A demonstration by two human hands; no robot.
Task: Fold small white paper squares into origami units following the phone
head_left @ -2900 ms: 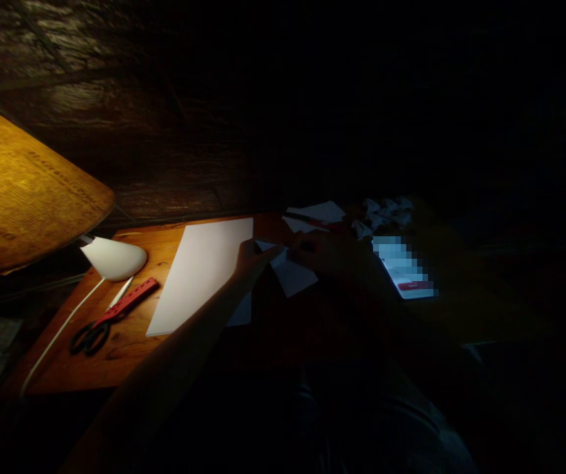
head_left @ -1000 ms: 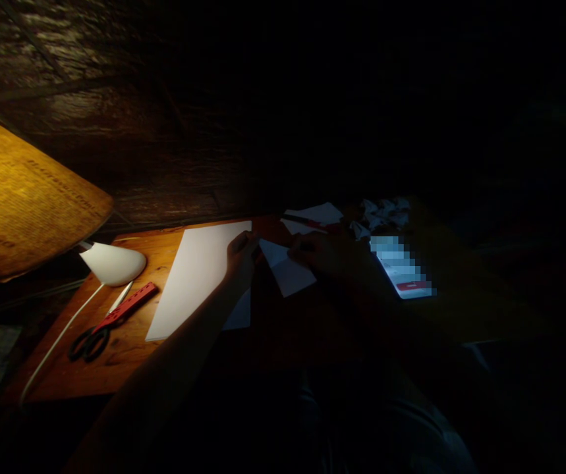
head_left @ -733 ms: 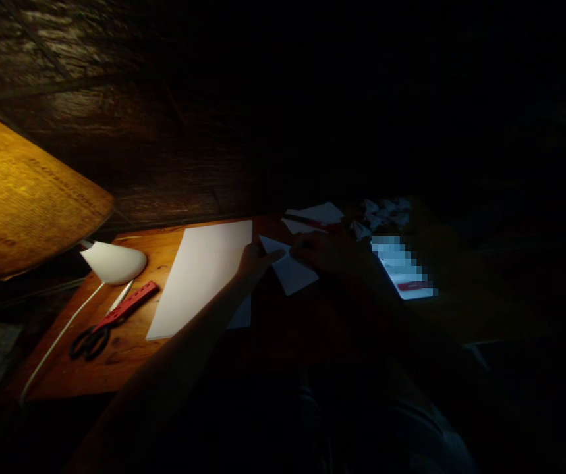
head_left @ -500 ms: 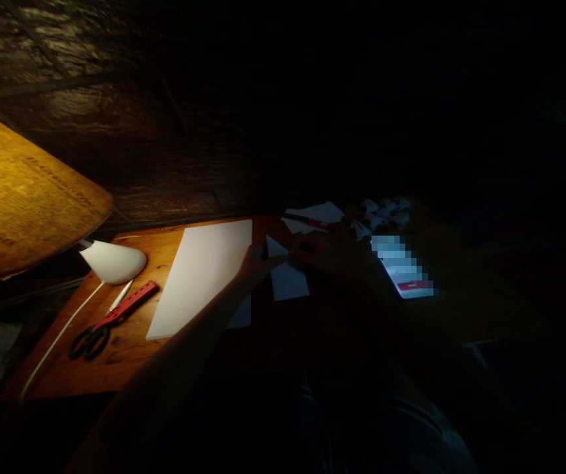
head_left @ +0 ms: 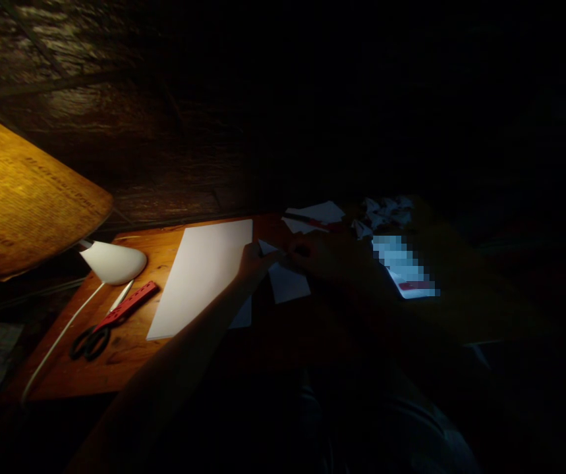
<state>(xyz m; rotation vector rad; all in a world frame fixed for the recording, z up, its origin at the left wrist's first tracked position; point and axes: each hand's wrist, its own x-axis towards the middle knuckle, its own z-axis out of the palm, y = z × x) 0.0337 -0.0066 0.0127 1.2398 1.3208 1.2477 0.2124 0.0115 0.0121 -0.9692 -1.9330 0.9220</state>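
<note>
A small piece of white paper lies in shadow near the middle of the wooden table, its upper part raised and folded between my hands. My left hand is closed on the paper's upper left part, with thumb and fingers pinching it. My right hand pinches the paper from the other side, its fingers curled into a ring; they are dark and partly hard to make out. Left of the paper is a stack of large white sheets, partly under my left forearm.
Red-bladed scissors with black handles and a white pen lie left on the table, by a lamp's white base. Behind are paper pieces and several small folded paper shapes. A lit phone lies right.
The paper's upper tip has shifted left and now bends between my hands. My left hand has moved slightly left, and the right hand's fingers have curled more.
</note>
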